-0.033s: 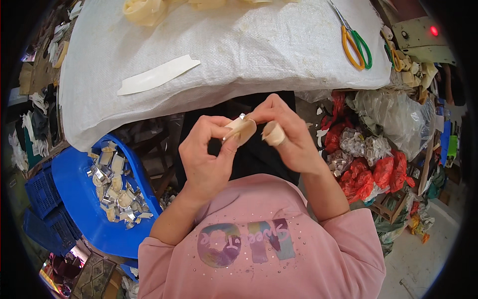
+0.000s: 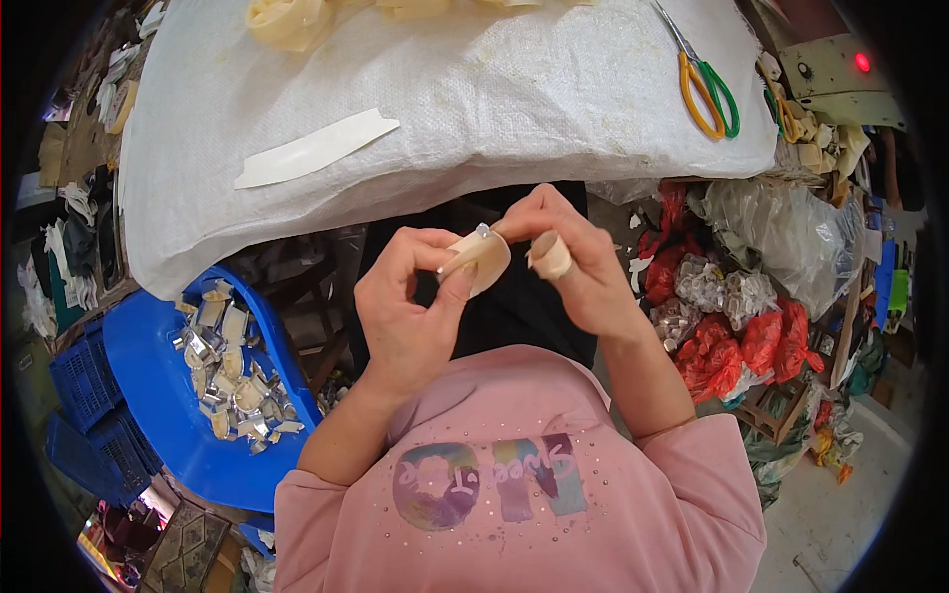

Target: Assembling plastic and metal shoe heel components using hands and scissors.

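Observation:
My left hand point(image 2: 403, 298) pinches a cream-coloured curved band point(image 2: 486, 261) between thumb and fingers, above my lap. A small shiny metal bit shows at the band's upper edge. My right hand point(image 2: 583, 269) meets the band's far right edge with thumb and forefinger pressed together; the exact grip there is partly hidden. A short cream ring point(image 2: 551, 255), like a rolled strip, sits at the fingers of my right hand; I cannot tell if it is worn on a finger or held. Ahead, a flat pale strip point(image 2: 318, 148) lies on the white woven sheet point(image 2: 534, 119).
Scissors point(image 2: 707, 89) with orange and green handles lie at the sheet's right. Cream rolls point(image 2: 289, 25) are at the far edge. To the left, a blue basin point(image 2: 163, 395) holds several metal-and-cream pieces point(image 2: 242, 381). Red bags point(image 2: 736, 346) and clear plastic point(image 2: 791, 237) crowd the right.
The cream band has turned slightly, showing more of its broad face and the metal bit. The ring at my right hand has tilted and shifted a little to the right.

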A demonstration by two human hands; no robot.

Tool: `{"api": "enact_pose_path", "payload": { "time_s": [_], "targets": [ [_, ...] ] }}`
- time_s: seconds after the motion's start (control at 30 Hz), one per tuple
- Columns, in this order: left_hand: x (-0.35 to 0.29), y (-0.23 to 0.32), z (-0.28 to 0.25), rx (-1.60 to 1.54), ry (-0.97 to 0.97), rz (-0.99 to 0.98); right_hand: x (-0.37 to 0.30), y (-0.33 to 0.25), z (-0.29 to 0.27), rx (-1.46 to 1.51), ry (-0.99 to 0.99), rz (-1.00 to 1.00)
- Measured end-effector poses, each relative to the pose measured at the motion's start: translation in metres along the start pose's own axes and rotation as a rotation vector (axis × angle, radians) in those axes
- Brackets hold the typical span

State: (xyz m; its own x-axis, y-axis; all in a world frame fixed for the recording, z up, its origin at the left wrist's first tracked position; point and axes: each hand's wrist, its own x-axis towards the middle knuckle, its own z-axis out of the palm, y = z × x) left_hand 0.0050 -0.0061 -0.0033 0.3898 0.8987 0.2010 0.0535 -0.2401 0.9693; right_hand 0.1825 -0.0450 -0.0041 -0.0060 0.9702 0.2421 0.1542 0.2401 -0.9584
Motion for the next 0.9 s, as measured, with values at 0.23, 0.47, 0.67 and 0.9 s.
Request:
{"api": "enact_pose_path", "payload": {
  "time_s": [0.23,0.47,0.67,0.9],
  "targets": [
    [0.002,0.002,0.002,-0.392,-0.058,-0.25,0.0,0.001,0.011,0.002,0.045,0.024],
    [0.006,0.004,0.002,-0.382,-0.081,-0.278,0.005,-0.003,0.013,-0.108,0.073,0.034],
    [0.004,0.001,0.001,-0.406,-0.102,-0.296,0.011,-0.009,-0.001,0.019,-0.071,0.205],
    [0.006,0.0,0.007,-0.488,-0.161,-0.382,0.005,-0.004,0.009,-0.154,0.095,0.192]
  ]
}}
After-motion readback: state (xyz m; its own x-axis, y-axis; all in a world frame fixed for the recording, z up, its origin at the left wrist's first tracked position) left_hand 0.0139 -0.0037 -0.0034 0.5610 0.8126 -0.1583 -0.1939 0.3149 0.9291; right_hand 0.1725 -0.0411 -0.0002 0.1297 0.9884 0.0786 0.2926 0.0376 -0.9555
